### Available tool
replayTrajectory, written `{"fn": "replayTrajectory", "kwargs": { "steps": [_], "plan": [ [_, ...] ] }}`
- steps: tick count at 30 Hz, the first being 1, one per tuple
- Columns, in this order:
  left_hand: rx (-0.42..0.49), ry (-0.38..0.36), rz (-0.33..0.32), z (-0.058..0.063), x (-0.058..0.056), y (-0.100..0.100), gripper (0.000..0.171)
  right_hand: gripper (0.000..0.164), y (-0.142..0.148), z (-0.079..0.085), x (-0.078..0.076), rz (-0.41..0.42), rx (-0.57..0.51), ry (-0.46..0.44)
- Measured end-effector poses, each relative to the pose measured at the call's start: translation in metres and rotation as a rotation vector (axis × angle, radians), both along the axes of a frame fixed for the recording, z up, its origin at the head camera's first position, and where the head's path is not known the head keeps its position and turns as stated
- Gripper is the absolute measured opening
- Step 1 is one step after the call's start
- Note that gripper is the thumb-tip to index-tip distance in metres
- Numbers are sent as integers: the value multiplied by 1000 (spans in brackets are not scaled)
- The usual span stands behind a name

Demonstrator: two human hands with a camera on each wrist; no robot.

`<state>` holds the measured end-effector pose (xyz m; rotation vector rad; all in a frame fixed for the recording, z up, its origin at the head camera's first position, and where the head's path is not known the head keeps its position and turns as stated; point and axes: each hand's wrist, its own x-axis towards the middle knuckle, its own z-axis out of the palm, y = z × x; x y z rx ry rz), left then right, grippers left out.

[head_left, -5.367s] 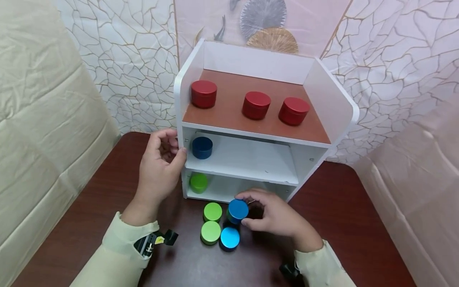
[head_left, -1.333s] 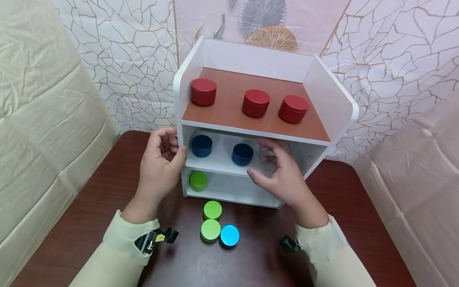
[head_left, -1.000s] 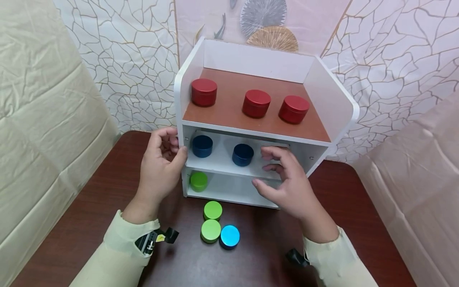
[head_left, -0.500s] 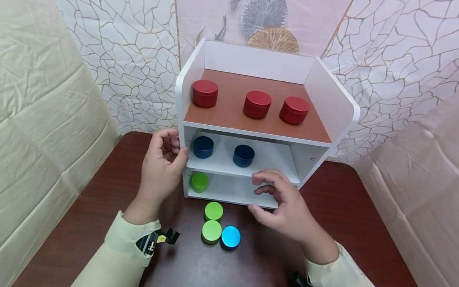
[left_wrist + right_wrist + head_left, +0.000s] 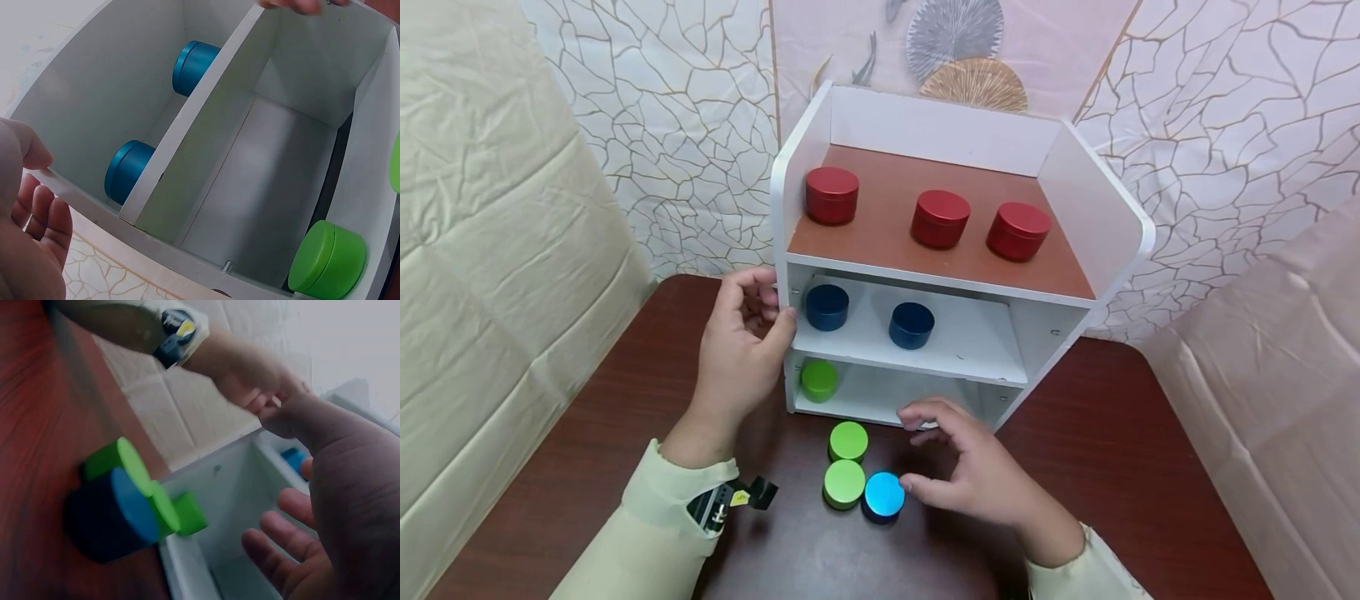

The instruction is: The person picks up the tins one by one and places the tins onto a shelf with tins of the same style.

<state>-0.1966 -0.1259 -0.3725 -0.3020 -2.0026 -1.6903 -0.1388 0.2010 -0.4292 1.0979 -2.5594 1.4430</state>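
Blue tin [image 5: 883,497] on table [image 5: 1120,475], lower centre of frame, two green tins [image 5: 845,483] beside it. Right hand [image 5: 970,471], right of it, wide, thumb by its rim, contact unclear. Left hand [image 5: 736,354], centre left, grips side of white shelf [image 5: 1090,200]. Three red tins [image 5: 941,220] upper centre, on top.

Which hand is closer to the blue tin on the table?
Right: the right hand is beside the blue tin, though whether they touch is unclear. The left hand is farther away, at the shelf unit's left side.
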Motion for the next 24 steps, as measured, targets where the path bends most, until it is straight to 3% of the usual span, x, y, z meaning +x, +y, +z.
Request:
{"fn": "replayTrajectory", "kwargs": {
  "steps": [10, 24],
  "plan": [
    [-5, 3, 3, 0, 0, 0, 43, 69, 2, -34, -9, 124, 11, -77],
    [4, 2, -2, 0, -1, -1, 42, 70, 5, -56, -16, 154, 137, -184]
  ]
}}
